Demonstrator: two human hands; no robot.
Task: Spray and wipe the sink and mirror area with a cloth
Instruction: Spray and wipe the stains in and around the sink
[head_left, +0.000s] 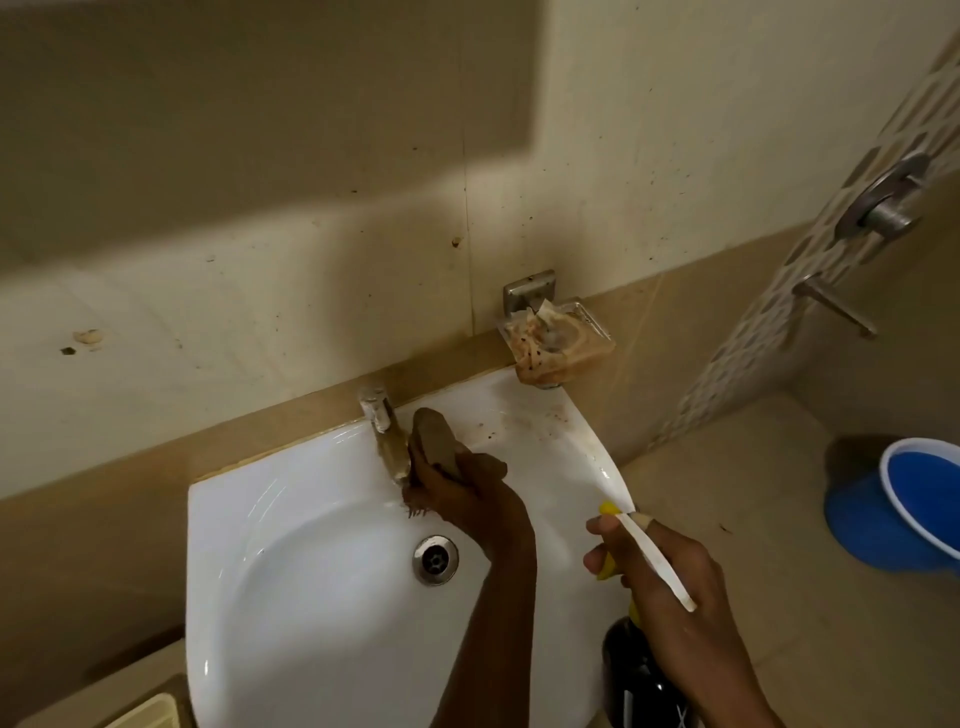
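A white corner sink (291, 561) with a metal drain (435, 560) fills the lower middle. My left hand (462, 499) reaches over the basin and presses a grey-brown cloth (436, 441) against the dull metal tap (387, 441). My right hand (670, 587) hovers at the sink's right edge, gripping a dark spray bottle (639, 670) with a yellow and white trigger head. Brown specks stain the sink ledge to the right of the tap. No mirror is visible.
A dirty glass soap dish (558, 343) on a metal bracket hangs on the wall above the sink's right corner. A blue bucket (904, 509) stands on the floor at right. Metal shower valves (883, 202) project from the patterned tile wall.
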